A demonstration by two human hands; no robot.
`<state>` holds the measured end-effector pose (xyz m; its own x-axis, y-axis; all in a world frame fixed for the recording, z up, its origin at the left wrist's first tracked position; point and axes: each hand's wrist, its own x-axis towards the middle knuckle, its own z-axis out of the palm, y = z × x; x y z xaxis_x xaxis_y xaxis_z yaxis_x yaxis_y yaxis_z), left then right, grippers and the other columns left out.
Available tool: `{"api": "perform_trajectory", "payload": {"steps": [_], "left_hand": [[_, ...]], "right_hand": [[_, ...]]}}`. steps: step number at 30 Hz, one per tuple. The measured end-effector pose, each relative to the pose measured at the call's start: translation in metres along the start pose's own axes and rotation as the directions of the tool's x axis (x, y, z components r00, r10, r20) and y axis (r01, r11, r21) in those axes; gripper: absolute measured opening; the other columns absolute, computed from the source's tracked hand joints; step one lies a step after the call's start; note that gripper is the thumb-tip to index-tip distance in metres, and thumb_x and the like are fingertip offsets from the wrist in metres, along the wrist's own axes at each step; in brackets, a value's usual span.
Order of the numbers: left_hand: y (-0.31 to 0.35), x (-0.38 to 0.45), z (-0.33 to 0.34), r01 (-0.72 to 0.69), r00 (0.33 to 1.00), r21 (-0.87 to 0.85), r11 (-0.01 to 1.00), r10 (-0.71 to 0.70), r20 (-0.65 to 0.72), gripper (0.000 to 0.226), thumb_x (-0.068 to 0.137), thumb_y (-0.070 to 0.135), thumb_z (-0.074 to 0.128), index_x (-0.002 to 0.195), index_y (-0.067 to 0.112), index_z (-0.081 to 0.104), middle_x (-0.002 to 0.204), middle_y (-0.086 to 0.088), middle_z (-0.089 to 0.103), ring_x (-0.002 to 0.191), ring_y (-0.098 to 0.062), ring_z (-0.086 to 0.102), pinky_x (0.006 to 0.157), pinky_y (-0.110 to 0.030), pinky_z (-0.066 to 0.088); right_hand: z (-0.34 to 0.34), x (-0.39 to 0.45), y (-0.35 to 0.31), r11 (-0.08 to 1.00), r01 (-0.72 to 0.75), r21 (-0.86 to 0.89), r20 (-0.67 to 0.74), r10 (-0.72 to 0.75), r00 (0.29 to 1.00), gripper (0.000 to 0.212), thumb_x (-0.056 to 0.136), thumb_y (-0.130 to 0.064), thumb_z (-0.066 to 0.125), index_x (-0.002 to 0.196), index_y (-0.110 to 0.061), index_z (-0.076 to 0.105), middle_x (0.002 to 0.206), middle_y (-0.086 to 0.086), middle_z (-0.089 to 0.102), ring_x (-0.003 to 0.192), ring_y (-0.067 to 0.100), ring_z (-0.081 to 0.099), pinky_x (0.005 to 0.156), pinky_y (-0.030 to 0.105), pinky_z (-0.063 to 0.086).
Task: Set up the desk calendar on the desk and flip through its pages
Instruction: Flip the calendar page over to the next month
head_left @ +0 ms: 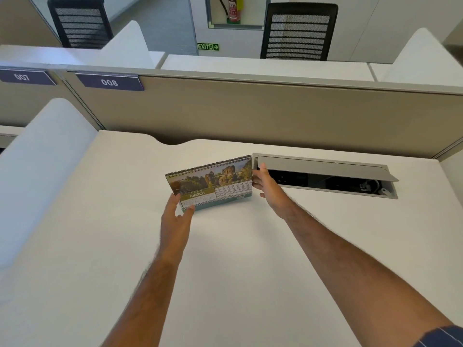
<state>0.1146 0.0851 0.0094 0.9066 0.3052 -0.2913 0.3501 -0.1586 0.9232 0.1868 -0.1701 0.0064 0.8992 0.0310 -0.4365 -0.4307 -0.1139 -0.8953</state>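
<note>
I am viewing the desk calendar (pixel 213 184) standing upright at the middle of the white desk (pixel 100 221), spiral binding on top, the March page facing the near edge. It is sitting just left of the open cable tray (pixel 325 171) recessed in the far right of the desk.

The left hand (pixel 175 221) is reaching to the calendar's near-left corner, fingers spread and thumb touching the lower edge of the page; it is not clenching anything. The right hand (pixel 265 184) is pressing its fingertips against the calendar's right edge, steadying rather than gripping firmly (whether a finger is curling behind the card I cannot tell).

In my judgement the item is light, with a stiff card stand and thin, flexible pages that are liable to crease. The base is likely to slide on the smooth desktop. I am recommending holding the stand by its right edge and lifting a single page by its lower-left corner.
</note>
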Motion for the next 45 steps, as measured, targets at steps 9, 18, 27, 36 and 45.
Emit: {"api": "perform_trajectory", "payload": {"steps": [9, 18, 27, 36, 45], "left_hand": [[0.000, -0.005, -0.008, 0.016, 0.997, -0.009, 1.000, -0.017, -0.082, 0.055, 0.106, 0.025, 0.067, 0.160, 0.027, 0.052, 0.165, -0.002, 0.053, 0.149, -0.024, 0.049, 0.112, -0.042, 0.045], [-0.009, -0.013, -0.013, -0.011, 0.992, -0.069, 0.998, 0.003, -0.125, 0.054, 0.104, 0.024, 0.071, 0.156, 0.021, 0.057, 0.151, 0.007, 0.065, 0.128, -0.009, 0.061, 0.071, 0.003, 0.049], [-0.005, -0.011, -0.018, 0.013, 0.983, -0.177, 0.984, -0.045, -0.178, 0.015, 0.094, 0.025, 0.084, 0.108, 0.023, 0.078, 0.099, 0.002, 0.083, 0.095, -0.013, 0.079, 0.061, -0.009, 0.058], [-0.009, -0.009, -0.023, 0.080, 0.988, -0.202, 0.976, -0.104, -0.111, 0.007, 0.103, 0.028, 0.072, 0.105, 0.033, 0.076, 0.098, 0.007, 0.085, 0.095, -0.017, 0.080, 0.073, -0.022, 0.064], [0.008, -0.006, -0.031, 0.037, 0.996, -0.360, 0.932, -0.004, 0.093, 0.042, 0.113, 0.042, 0.046, 0.128, 0.012, 0.072, 0.118, -0.012, 0.082, 0.112, -0.028, 0.079, 0.098, -0.045, 0.060]], "right_hand": [[0.000, 0.002, 0.003, 1.000, -0.003, -0.014, 0.000, 0.003, 1.000, 0.053, 0.102, -0.069, 0.010, 0.108, -0.053, 0.060, 0.126, -0.014, 0.064, 0.125, 0.011, 0.053, 0.121, 0.052, 0.023], [0.001, 0.001, 0.003, 1.000, -0.005, -0.008, -0.002, 0.005, 1.000, 0.054, 0.103, -0.069, 0.009, 0.114, -0.051, 0.059, 0.133, -0.010, 0.061, 0.127, 0.011, 0.052, 0.123, 0.054, 0.021], [0.001, -0.001, 0.003, 1.000, -0.004, -0.014, -0.013, 0.004, 1.000, 0.060, 0.103, -0.067, 0.010, 0.128, -0.041, 0.058, 0.131, -0.008, 0.061, 0.123, 0.011, 0.052, 0.119, 0.051, 0.023], [0.003, -0.003, 0.002, 1.000, -0.012, -0.003, -0.029, 0.012, 1.000, 0.060, 0.103, -0.068, 0.011, 0.130, -0.040, 0.056, 0.147, 0.000, 0.058, 0.127, 0.012, 0.050, 0.121, 0.054, 0.022], [0.002, -0.005, 0.001, 1.000, -0.008, 0.019, -0.014, 0.008, 1.000, 0.056, 0.104, -0.066, 0.011, 0.121, -0.042, 0.059, 0.133, -0.009, 0.063, 0.120, 0.009, 0.058, 0.121, 0.051, 0.031]]}}
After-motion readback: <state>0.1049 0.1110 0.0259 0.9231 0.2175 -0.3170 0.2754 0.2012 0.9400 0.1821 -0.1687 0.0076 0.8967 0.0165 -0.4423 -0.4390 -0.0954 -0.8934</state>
